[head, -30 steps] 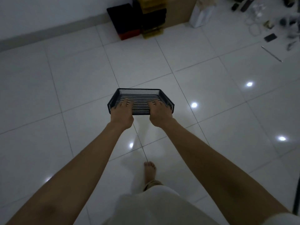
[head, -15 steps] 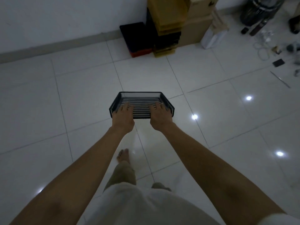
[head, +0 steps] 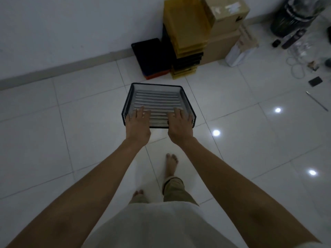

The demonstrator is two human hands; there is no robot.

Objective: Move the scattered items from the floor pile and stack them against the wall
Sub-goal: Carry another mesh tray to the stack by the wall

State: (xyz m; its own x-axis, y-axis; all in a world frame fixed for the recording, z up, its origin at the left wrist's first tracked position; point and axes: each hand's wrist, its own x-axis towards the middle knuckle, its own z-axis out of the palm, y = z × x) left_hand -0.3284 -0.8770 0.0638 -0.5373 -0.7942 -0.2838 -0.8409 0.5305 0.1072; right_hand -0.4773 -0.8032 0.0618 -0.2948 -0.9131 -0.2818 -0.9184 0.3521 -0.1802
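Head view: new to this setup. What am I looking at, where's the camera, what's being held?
There is no machine here. A person wears one wide-angle camera on the head, looking forward and down, so you see their own arms, legs and bare feet.

The left hand and right hand both grip the near edge of a black wire-mesh tray with a ribbed bottom, carried above the white tiled floor.

Ahead, against the white wall, stand a tall stack of yellow and black trays, a low black tray pile on an orange base and brown cardboard boxes. Small loose items lie scattered on the floor at the right; they are too dim to identify.
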